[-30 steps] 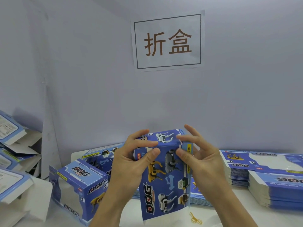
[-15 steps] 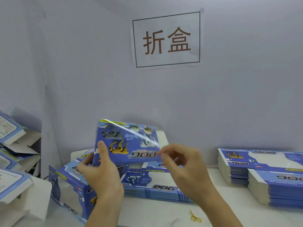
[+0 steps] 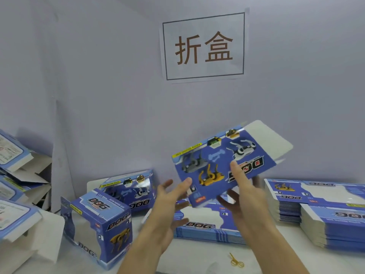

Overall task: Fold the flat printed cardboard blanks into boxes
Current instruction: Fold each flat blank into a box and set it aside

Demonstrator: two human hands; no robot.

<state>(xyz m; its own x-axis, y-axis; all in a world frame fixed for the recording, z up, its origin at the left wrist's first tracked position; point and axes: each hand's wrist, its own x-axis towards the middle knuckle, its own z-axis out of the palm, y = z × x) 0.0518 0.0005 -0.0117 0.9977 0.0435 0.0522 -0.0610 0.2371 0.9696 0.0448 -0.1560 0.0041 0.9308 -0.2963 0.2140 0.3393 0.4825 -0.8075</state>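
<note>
A blue printed cardboard piece with robot dogs [image 3: 223, 165] is up in the air, tilted, its white flap [image 3: 270, 139] pointing up and right. My right hand [image 3: 246, 196] pinches it, thumb on the printed face and fingers behind. My left hand [image 3: 169, 202] is spread open just left of it, with the thumb tip at the piece's lower left corner. Below my hands a stack of flat blanks [image 3: 207, 227] lies on the table.
Two folded boxes, one at the front [image 3: 98, 222] and one behind it [image 3: 130, 191], stand at left. More folded boxes [image 3: 13, 155] pile up at the far left edge. Tall stacks of blanks [image 3: 320, 206] sit at right. A yellow rubber band [image 3: 236, 261] lies on the white table [image 3: 197, 258].
The printed piece has swung from the left centre up to the right and turned over. My left hand has let go and spread open; my right hand now carries it.
</note>
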